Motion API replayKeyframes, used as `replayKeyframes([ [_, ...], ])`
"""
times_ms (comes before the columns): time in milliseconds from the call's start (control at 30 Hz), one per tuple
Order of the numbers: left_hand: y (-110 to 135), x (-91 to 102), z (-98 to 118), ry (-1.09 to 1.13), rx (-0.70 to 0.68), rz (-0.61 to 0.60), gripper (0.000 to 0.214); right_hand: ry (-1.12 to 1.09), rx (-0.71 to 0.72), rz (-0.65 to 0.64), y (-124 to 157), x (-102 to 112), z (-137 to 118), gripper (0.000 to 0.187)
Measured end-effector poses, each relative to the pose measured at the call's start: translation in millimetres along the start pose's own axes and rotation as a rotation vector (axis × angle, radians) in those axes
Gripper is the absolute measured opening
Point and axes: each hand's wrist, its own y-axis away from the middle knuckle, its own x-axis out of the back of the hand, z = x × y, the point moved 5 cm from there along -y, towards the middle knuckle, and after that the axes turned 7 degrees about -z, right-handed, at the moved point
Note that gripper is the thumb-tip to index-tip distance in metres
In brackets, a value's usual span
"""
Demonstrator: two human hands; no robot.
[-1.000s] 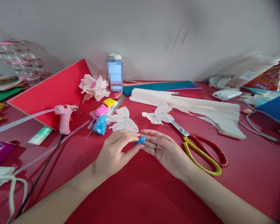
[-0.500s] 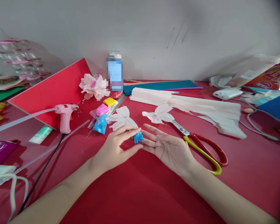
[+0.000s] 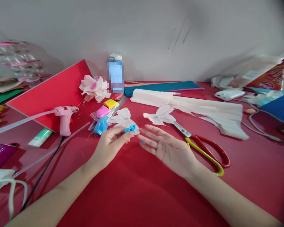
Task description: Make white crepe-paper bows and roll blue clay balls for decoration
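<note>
Left grip (image 3: 109, 146) is clenched: from here I see its fingertips pinching one small piece of blue clay (image 3: 130, 128). The clay sits over a paper butterfly (image 3: 124, 118), though I cannot tell whether the two touch. Right grip (image 3: 168, 150) is released, palm up with fingers spread, and holds nothing; one blue speck (image 3: 142, 142) shows by its fingertips.

Both grips are over a red tabletop (image 3: 137, 192). I count two butterflies on it, the second (image 3: 159, 114) just beyond the right grip and near the tips of one pair of scissors (image 3: 203, 150), whose handles are red and yellow. Left of the first butterfly lie three clay packs: pink (image 3: 103, 111), yellow (image 3: 110, 103) and blue (image 3: 101, 125), beside one bundle of wires (image 3: 115, 108). Farther left I have one pink glue gun (image 3: 65, 119) with a glue stick (image 3: 23, 122) in it and a second glue stick (image 3: 61, 142) loose nearby. Behind these are one paper flower (image 3: 94, 89), one crepe roll (image 3: 186, 110) and one red board (image 3: 52, 94)
</note>
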Motion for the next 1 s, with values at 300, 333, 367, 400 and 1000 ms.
replayKeyframes([
  [300,3.5,-3.9,-4.5,-0.041,0.05,-0.011,0.02,0.093,0.075,0.027,1.8,-3.6,-4.6,0.035],
  [333,4.1,-2.9,-4.8,-0.052,0.031,0.024,0.016,0.092,0.072,0.033,2.0,-3.1,-5.1,0.036],
  [367,4.9,-2.2,-4.4,-0.079,0.0,0.051,0.013,0.092,0.069,0.035,2.3,-2.9,-5.4,0.036],
  [400,6.0,-2.3,-2.9,-0.126,-0.047,0.068,0.012,0.091,0.066,0.034,2.5,-3.0,-5.6,0.036],
  [1000,9.1,-2.8,-8.3,-0.087,-0.038,0.18,0.026,-0.036,-0.015,0.026,2.1,-2.8,-1.8,0.036],
])
